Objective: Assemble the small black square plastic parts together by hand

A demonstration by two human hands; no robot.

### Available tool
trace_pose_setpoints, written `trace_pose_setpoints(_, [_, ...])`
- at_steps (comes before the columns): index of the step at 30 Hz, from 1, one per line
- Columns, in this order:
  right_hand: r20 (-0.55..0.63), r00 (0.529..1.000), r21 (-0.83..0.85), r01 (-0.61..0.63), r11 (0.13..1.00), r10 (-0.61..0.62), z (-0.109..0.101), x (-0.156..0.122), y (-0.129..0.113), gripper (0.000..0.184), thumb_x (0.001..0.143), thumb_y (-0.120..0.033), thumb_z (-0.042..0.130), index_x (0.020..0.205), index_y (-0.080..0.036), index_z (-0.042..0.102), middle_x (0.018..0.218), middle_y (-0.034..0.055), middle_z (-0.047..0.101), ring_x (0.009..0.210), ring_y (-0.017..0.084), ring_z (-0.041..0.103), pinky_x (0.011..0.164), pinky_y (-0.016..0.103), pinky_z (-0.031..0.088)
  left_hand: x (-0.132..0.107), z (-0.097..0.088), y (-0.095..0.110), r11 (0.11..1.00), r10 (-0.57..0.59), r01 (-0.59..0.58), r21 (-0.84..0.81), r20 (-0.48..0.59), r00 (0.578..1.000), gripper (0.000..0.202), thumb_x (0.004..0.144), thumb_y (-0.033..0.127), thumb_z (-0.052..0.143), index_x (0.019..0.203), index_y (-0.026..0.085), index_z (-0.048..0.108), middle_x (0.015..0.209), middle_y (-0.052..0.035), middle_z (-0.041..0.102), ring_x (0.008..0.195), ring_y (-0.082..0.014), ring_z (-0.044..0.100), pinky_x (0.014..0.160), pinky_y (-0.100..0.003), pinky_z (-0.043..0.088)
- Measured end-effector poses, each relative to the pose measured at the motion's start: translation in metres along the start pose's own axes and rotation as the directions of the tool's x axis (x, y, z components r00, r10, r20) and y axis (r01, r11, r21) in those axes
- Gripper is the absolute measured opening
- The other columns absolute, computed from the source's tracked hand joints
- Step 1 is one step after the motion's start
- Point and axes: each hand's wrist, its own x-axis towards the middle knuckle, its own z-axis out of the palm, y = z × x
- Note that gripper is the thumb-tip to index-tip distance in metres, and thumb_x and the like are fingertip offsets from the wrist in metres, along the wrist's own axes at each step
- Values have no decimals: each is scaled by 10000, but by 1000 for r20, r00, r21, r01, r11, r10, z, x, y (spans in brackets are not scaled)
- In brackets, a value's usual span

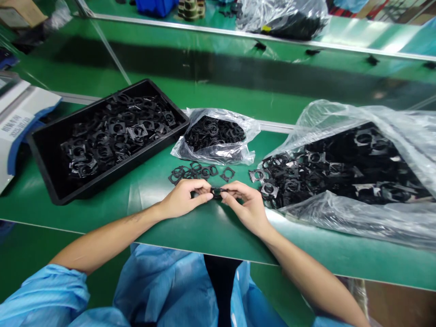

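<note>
Between my two hands is a small black plastic part (216, 192), pinched at both ends just above the green table. My left hand (186, 197) grips its left end with thumb and fingers. The right end sits between the thumb and fingers of my right hand (245, 204). Fingertips cover much of the part, so its full shape is hidden. Just beyond my hands lie several loose black rings (194, 170) and a single square-cornered black ring (227, 173). To the right, black plate-like parts with round holes (289, 181) spill toward my right hand.
At the left stands a black tray (51, 186) of similar parts. A small clear bag (250, 129) of black rings is behind my hands, and a large clear bag (320, 113) covers the right side. A metal rail (218, 28) edges the raised shelf. A white device (23, 118) stands far left.
</note>
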Motion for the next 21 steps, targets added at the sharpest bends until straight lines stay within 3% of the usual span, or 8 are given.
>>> trace_pose_setpoints(15, [9,997,-116,82,990,-81,-1,-2,-4,128,940,-295,660,919,-201,744,815,35,700,704,152,651,660,268,541,-1,-1,0,995,68,-68,72,1,998,178,920,270,613,788,158,656,712,2,671,676,-124,611,670,-210,484])
trace_pose_setpoints(21, [75,986,-178,160,971,-149,-2,-4,-6,118,963,-235,629,949,-198,739,833,41,706,719,155,649,690,279,547,-2,-3,0,982,106,-117,151,79,991,137,932,265,627,883,164,706,758,-7,696,701,-129,639,680,-213,489])
